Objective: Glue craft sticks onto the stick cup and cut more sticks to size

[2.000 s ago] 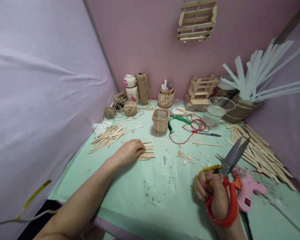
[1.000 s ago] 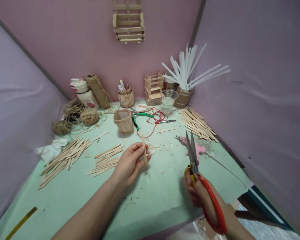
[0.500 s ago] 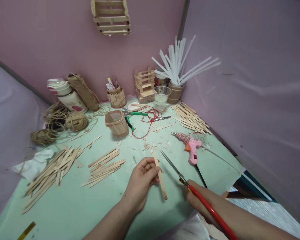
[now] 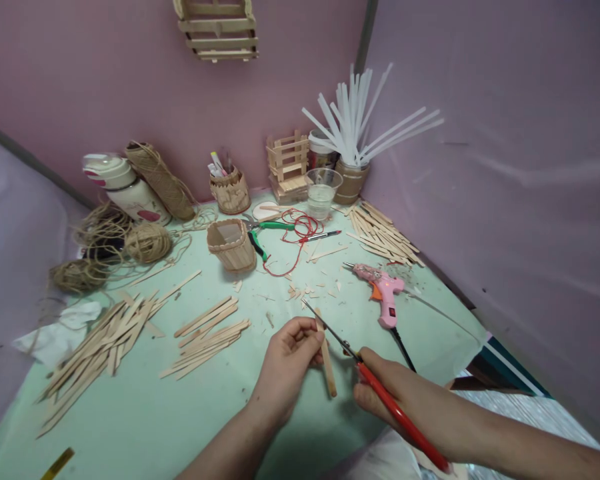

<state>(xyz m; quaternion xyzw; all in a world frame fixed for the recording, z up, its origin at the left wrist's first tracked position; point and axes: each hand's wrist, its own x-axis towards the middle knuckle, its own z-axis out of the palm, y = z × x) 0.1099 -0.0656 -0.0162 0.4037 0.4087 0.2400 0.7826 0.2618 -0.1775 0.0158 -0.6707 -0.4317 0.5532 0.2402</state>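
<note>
A flat wooden stick [image 4: 329, 363] is pinched between the thumb and fingers of my left hand [image 4: 293, 357], its rounded lower end pointing toward me. My right hand [image 4: 395, 387] is wrapped round the red-handled scissors [image 4: 393, 407]. Their metal blades reach up and left, across the upper end of the stick, just above my left fingertips. Small wooden scraps [image 4: 303, 291] lie on the green table cover [image 4: 205, 413] beyond my hands. How far apart the blades are is hard to tell.
Loose sticks [image 4: 105, 340] lie at left, more sticks [image 4: 385, 233] at back right. A pink glue gun [image 4: 385, 290] with a black cord sits right of my hands. Beyond are a stick-covered cup [image 4: 235, 250], green-handled pliers [image 4: 275, 226], red cord [image 4: 285, 270] and a clear water cup [image 4: 321, 199].
My right hand has moved left with the scissors, bringing the blades from beside the stick to its upper end. My left hand still holds the stick. The view has shifted slightly.
</note>
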